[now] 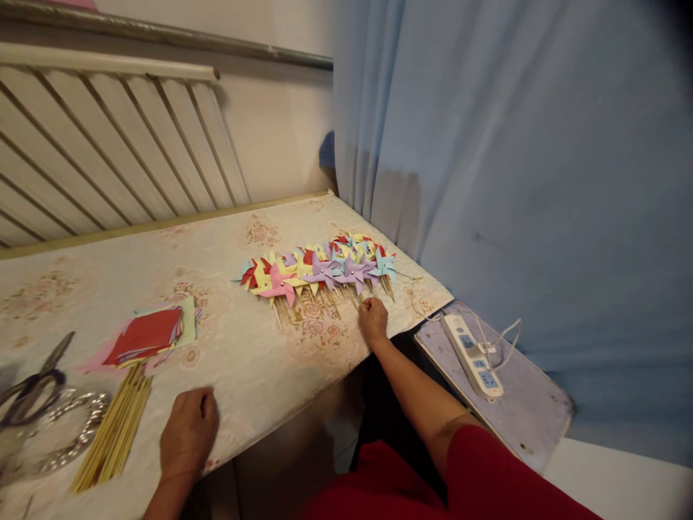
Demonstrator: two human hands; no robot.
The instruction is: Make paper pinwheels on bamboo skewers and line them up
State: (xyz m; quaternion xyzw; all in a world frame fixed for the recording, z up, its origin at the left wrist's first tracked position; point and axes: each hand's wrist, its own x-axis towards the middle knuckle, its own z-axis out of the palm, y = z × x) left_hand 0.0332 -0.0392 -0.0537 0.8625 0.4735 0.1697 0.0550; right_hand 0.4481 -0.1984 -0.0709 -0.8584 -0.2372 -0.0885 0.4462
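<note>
My right hand (373,318) pinches the thin stick of a purple paper pinwheel (354,271) at the near edge of a pile. Around it lie several other pinwheels, among them a pink one (281,282) and a light blue one (385,265), their sticks pointing towards me. My left hand (188,427) rests on the table near its front edge, curled into a fist with nothing visible in it. Left of that fist lies a bundle of thin wooden sticks (115,433). Beyond the bundle is a stack of coloured paper squares, a red sheet (146,334) on top.
Dark-handled scissors (40,383) and a clear container of shiny small pieces (81,427) are at the far left of the cloth-covered table (238,375). A power strip (472,355) with cables sits on a low stand at right, beside a blue curtain (487,180). A radiator (113,137) stands behind.
</note>
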